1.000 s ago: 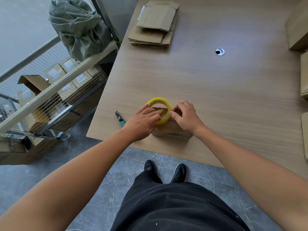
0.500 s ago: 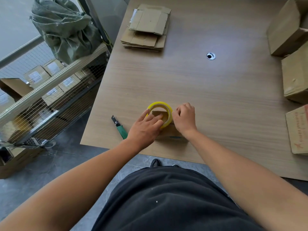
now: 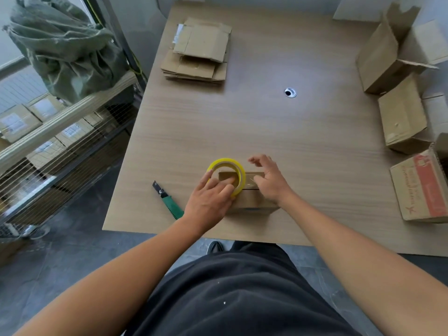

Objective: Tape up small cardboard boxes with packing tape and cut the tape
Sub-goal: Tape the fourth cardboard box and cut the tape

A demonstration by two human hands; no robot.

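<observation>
**Taping a small box at the near edge of the table**

The small cardboard box is plain brown, low and oblong. It sits on the table just inside the near edge and left of the middle, with one long side facing the person. A dark seam runs along its top. The tape roll, a yellow ring with a pale inner core, lies flat over the left end of the box top. A short glossy strip of tape leads from the roll to the right across the top.

The left hand grasps the roll: one finger lies along the outer left side and the others reach over the near rim into the ring. The right hand is released, with its fingers spread and loosely curved over the right end of the box. It is blurred, so contact with the cardboard cannot be told.

A utility knife with a green handle lies on the table left of the box, just beside the left wrist and near the near-left corner.

A broad stretch of bare tabletop extends beyond the box to a stack of flattened cartons at the far left and a cable grommet far right of centre. Assembled cartons line the right edge, well apart from the hands. Past the left edge stand a wire cart and a green sack.
</observation>
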